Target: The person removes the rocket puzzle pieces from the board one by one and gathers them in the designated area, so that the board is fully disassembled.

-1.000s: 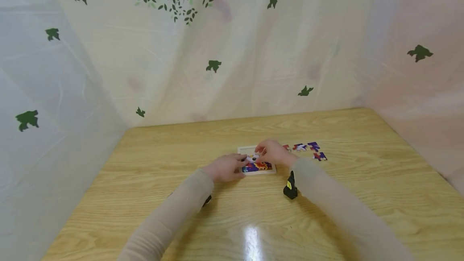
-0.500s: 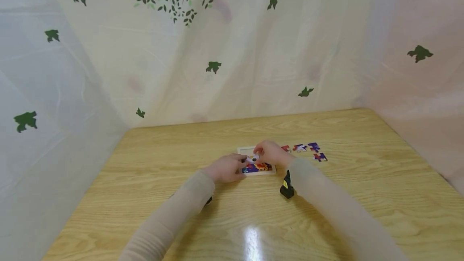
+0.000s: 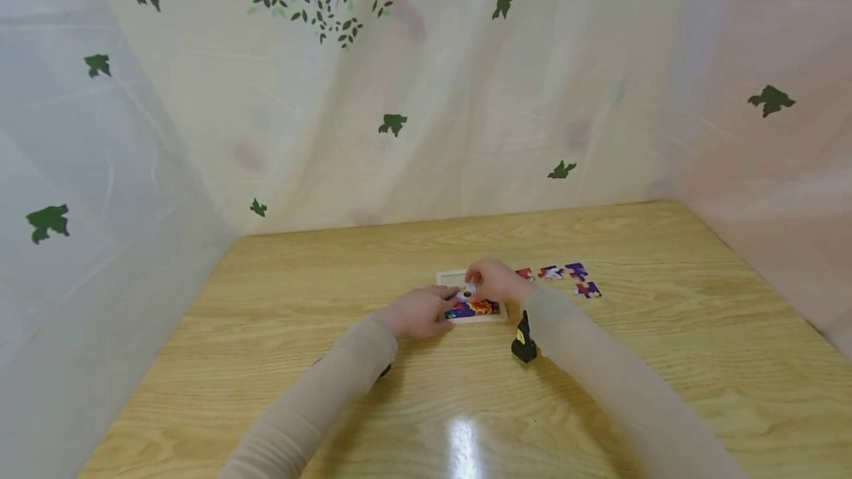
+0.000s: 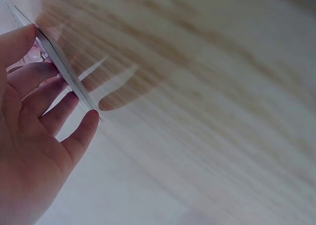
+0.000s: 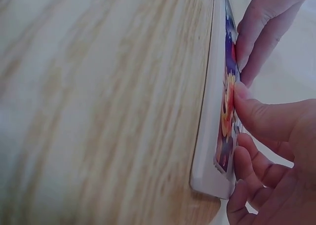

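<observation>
1. Head view: A light wood-grain table [image 3: 286, 272] stands before a pale sheet backdrop [image 3: 446, 183] printed with green shapes. A white rectangular puzzle tray [image 3: 451, 273] lies about midway between the table's left and right edges, short of its far edge.
2. Along the tray's near edge runs a purple-and-orange printed puzzle section [image 3: 475, 310]. Just above it sits a white puzzle piece with a black spot [image 3: 467, 293], partly hidden by fingers.
3. The left hand [image 3: 416, 313] spreads across the tray's left edge, its fingertips touching the white piece. The right hand [image 3: 498, 282] reaches over the tray's right side, bent thumb and index finger pinching that piece.
4. Towards the table's far right corner lie a red piece [image 3: 525, 273], a purple-and-white piece [image 3: 551, 272], a dark purple piece [image 3: 576, 270] and a red-and-purple piece [image 3: 589, 290].
5. Beige sleeves [image 3: 592, 361] cover both arms; a black device with a yellow patch [image 3: 523, 344] shows below the right cuff.
6. Left wrist view: The left hand's fingers are spread apart along the tray, seen edge-on; the white piece cannot be made out.
7. Right wrist view: The right thumb touches the puzzle surface, the other visible fingers curl beside the tray's end, and left-hand fingers rest farther along.
</observation>
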The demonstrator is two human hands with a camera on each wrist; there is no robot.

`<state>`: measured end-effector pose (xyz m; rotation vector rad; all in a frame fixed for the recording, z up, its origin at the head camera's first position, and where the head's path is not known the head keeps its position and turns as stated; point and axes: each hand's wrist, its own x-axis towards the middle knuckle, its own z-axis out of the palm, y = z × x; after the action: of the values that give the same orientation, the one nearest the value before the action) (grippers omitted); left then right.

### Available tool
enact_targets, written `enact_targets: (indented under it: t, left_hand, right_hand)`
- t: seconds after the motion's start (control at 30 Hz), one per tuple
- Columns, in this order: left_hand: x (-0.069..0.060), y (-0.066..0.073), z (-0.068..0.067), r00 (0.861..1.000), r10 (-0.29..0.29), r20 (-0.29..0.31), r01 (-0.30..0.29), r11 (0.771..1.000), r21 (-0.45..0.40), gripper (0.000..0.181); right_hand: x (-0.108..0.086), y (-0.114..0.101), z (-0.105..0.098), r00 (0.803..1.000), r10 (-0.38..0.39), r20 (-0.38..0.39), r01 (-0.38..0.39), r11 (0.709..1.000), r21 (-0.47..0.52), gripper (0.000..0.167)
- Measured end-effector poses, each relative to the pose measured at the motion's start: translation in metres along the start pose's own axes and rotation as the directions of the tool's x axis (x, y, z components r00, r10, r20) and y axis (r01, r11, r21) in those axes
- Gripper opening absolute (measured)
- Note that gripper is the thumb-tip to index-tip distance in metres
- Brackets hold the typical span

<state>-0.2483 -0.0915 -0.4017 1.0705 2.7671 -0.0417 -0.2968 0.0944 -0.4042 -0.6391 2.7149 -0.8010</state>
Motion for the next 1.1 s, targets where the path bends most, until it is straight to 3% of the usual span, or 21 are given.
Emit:
enact_targets:
  t: [0.27, 0.7, 0.97, 1.1]
  left_hand:
    - [0.001, 0.000, 0.000, 1.000, -0.018, 0.015, 0.018, 1.000, 0.006, 0.053]
    - [0.002, 0.002, 0.002, 0.999, -0.036, 0.036, 0.036, 0.999, 0.004, 0.056]
    - [-0.001, 0.002, -0.001, 0.998, -0.026, 0.061, 0.030, 0.997, -0.069, 0.057]
    - [-0.002, 0.002, 0.000, 0.997, -0.031, 0.076, 0.040, 0.993, -0.110, 0.060]
  right_hand:
    - [0.000, 0.001, 0.001, 1.000, -0.013, -0.004, 0.013, 1.000, -0.016, 0.026]
    - [-0.003, 0.008, 0.001, 0.997, -0.077, -0.024, 0.078, 0.996, 0.040, 0.028]
    - [-0.003, 0.014, 0.003, 0.990, -0.133, -0.047, 0.135, 0.989, 0.063, 0.029]
    - [-0.004, 0.017, 0.003, 0.991, -0.123, -0.056, 0.129, 0.986, 0.109, 0.028]
